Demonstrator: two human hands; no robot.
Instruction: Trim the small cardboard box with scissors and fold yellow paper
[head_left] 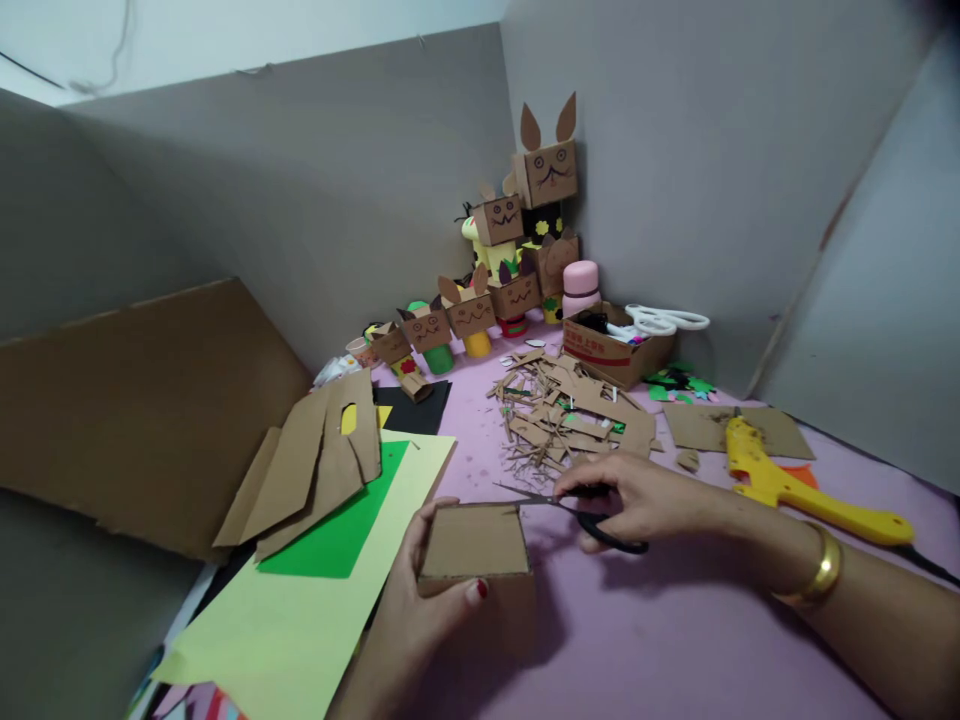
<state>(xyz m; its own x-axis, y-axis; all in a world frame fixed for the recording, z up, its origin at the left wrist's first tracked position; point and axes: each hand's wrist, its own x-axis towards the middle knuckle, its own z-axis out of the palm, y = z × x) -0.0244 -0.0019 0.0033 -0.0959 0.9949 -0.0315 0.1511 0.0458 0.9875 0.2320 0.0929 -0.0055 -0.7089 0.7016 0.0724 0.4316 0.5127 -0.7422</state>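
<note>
My left hand (427,600) grips a small brown cardboard box (474,545) from its left side, thumb along the front edge. My right hand (637,495) is closed on black-handled scissors (570,505), whose blades point left and touch the box's far right corner. Both rest low over the pink table (675,640). A gold bangle (821,570) sits on my right wrist.
A pile of cardboard scraps (566,410) lies behind the scissors. A yellow glue gun (795,485) lies at right. Green and yellow paper sheets (322,590) and cardboard pieces (315,460) lie at left. Cardboard animal figures (510,270) and a small carton with white scissors (622,345) stand in the corner.
</note>
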